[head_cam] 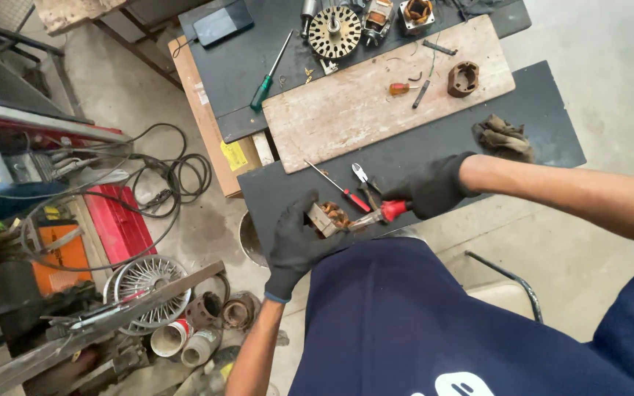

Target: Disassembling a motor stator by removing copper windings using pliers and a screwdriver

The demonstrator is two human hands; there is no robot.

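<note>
**Head view: pliers worked into a small motor winding at the near edge of the worktop**

Head camera looks down on a small stator block with copper winding (326,217), held at the near edge of the dark worktop (552,117), just above the person's lap. The left hand (296,238), in a black glove, wraps around the block from below, fingers closed on its pale metal side. The right hand (430,189), also gloved, is closed around the red handles of a pair of pliers (376,215), whose nose points left into the copper coil.

As a judgement, the step in hand looks like gripping or pulling wire out of the winding; the next move would call for a firm hold on the block and a steady pull along the line of the pliers, so the nose does not slip off the thin wire.

The left forearm rises from below, wrist bent inward. The right arm comes in from the right edge, nearly level, the wrist straight.

Just behind the block lie a red-handled screwdriver (339,187) and a small cutter (362,176). Further back, a worn wooden board (346,117) carries a brown stator core (463,78). Near the far edge sit a round rotor plate (334,31) and a green-handled screwdriver (268,77). A crumpled rag (504,137) lies near the right edge.
</note>
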